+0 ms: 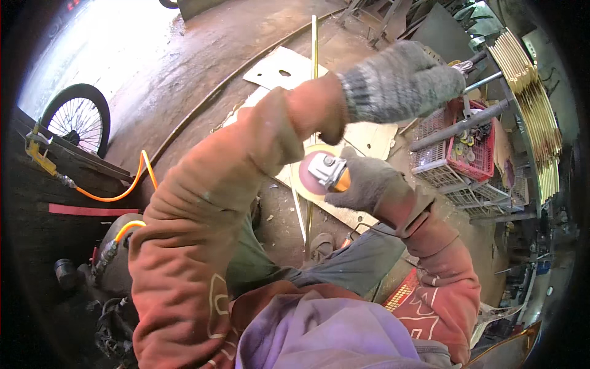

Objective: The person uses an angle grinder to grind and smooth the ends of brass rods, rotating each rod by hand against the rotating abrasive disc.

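My left hand (405, 81), in a grey knitted glove, stretches across to the upper right. Its fingers extend toward the end of a metal rack (461, 126), beside a small pale bundle (462, 66); whether they touch it I cannot tell. My right hand (369, 181), in a darker glove, is closed around an angle grinder (329, 169). The grinder's round reddish disc (310, 174) lies over a long, thin, shiny gold-coloured metal bar (314, 46), which runs away from me and passes partly behind my left arm.
Pale flat boards (279, 67) with holes lie on the floor under the bar. Many gold-coloured tubes (531, 104) hang on the rack at right, above a red plastic crate (482, 147). A spoked wheel (75, 120) and an orange hose (114, 198) are at left. My shoe (322, 246) is beside the bar.
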`<state>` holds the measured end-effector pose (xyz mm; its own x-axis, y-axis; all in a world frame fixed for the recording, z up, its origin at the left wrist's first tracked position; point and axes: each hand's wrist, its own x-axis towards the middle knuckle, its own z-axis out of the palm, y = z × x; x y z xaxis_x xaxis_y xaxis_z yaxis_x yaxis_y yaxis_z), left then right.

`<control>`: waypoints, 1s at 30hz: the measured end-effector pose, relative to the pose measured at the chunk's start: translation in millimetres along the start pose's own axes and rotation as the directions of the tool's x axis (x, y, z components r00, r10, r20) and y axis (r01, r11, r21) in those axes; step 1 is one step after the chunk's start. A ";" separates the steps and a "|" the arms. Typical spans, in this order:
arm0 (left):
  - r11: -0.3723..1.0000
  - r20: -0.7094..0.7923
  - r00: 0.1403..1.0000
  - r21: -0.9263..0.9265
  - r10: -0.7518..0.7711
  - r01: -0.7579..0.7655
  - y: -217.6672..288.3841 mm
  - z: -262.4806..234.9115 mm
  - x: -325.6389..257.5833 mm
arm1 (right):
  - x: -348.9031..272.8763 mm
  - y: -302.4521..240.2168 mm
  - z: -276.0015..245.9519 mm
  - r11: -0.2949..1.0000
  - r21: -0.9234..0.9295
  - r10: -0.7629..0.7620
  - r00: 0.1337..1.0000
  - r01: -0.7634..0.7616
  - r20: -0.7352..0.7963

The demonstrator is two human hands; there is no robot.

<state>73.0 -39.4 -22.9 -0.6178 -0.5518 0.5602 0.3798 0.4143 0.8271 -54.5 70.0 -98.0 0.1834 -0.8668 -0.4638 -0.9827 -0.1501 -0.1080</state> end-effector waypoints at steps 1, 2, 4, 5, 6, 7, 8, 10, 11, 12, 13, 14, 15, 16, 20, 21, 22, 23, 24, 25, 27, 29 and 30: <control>0.998 0.013 0.999 -0.049 -0.042 0.043 3.0 -8.0 -4.7 | 3.3 -0.3 -3.7 1.000 0.017 0.012 0.999 -0.012 -0.043; 0.996 0.023 1.000 -0.090 -0.017 0.019 3.0 -15.5 -8.8 | 5.3 3.1 -7.8 0.999 0.034 0.040 0.995 -0.037 -0.089; 0.987 0.026 0.999 -0.159 0.022 -0.018 4.5 -37.4 -23.4 | 14.8 9.8 -1.8 0.990 0.139 0.025 0.992 -0.007 -0.127; 0.998 -0.053 0.997 -0.029 0.049 -0.050 9.1 -45.7 -22.1 | 17.7 16.8 5.4 0.985 0.173 0.020 0.993 0.000 -0.116; 0.993 -0.131 0.989 0.105 0.074 -0.060 13.8 -53.5 -20.7 | 21.1 25.2 15.3 0.979 0.205 0.013 0.994 0.009 -0.105; 0.979 -0.238 0.952 -0.118 -0.191 0.166 13.5 -59.2 -8.6 | 9.7 26.9 14.2 0.973 0.230 0.017 0.999 -0.008 -0.037; 0.954 -0.339 0.893 -0.157 -0.296 0.256 20.7 -64.7 -10.1 | 5.4 19.6 15.1 0.964 0.266 -0.026 0.999 0.017 0.030; 0.953 -0.534 0.793 -0.098 -0.294 0.287 38.2 -64.5 -17.5 | 0.6 12.0 21.0 0.951 0.301 -0.068 0.997 0.072 -0.023; 0.967 -0.615 0.766 0.024 -0.185 0.253 43.3 -62.3 -19.8 | 7.9 15.4 24.4 0.936 0.328 -0.106 0.992 0.124 -0.073; 0.973 -0.665 0.734 0.049 -0.137 0.226 38.1 -66.7 -17.2 | 18.0 21.6 29.8 0.919 0.353 -0.141 0.982 0.176 -0.123; 0.978 -0.706 0.703 0.069 -0.091 0.196 33.9 -67.5 -12.3 | 25.8 25.1 31.4 0.900 0.376 -0.165 0.971 0.220 -0.173; 0.982 -0.743 0.668 0.092 -0.044 0.167 31.5 -68.4 -7.4 | 33.9 27.6 29.2 0.884 0.412 -0.155 0.971 0.219 -0.182; 0.985 -0.715 0.682 -0.057 -0.153 0.161 31.4 -67.6 -11.0 | 43.5 28.7 23.1 0.867 0.448 -0.145 0.971 0.217 -0.190; 0.989 -0.659 0.747 0.029 -0.089 0.144 30.6 -71.5 -13.4 | 52.1 29.6 18.8 0.852 0.478 -0.136 0.972 0.213 -0.190; 0.988 -0.674 0.724 -0.071 -0.147 0.135 27.8 -81.9 -6.1 | 82.0 35.2 24.2 0.788 0.589 -0.086 0.980 0.177 -0.179; 0.988 -0.692 0.705 -0.120 -0.155 0.099 22.8 -87.5 -6.9 | 79.5 34.3 24.9 0.824 0.539 -0.113 0.983 0.175 -0.146; 0.996 -0.643 0.762 -0.074 -0.078 0.040 13.7 -98.2 -9.8 | 71.8 33.3 23.2 0.858 0.484 -0.135 0.984 0.174 -0.115; 0.999 -0.590 0.807 -0.030 0.000 -0.022 10.4 -105.7 -12.7 | 65.9 32.4 22.8 0.838 0.503 -0.176 0.977 0.212 -0.118; 0.996 -0.564 0.826 -0.084 -0.017 -0.037 8.9 -112.3 -15.3 | 64.6 33.2 23.0 0.815 0.523 -0.218 0.968 0.249 -0.121; 0.987 -0.529 0.847 -0.154 -0.040 -0.049 7.7 -112.1 -14.7 | 69.3 37.1 26.3 0.800 0.544 -0.206 0.968 0.252 -0.144; 0.968 -0.421 0.906 -0.244 -0.051 -0.060 3.8 -118.4 -15.1 | 83.4 43.7 31.8 0.768 0.586 -0.180 0.965 0.258 -0.189; 0.956 -0.276 0.961 -0.284 -0.010 -0.072 1.8 -136.0 -16.8 | 96.5 45.6 26.1 0.669 0.710 -0.152 0.976 0.219 -0.158; 0.929 -0.211 0.977 -0.355 0.023 -0.099 -1.0 -142.1 -17.6 | 100.4 45.7 25.3 0.613 0.765 -0.140 0.980 0.197 -0.140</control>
<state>181.3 -132.9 -27.0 -0.4498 -0.6822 0.5764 0.6588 0.1823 0.7299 -80.4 -11.8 -171.7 0.3143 -0.8952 -0.3160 -0.5480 0.1008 -0.8304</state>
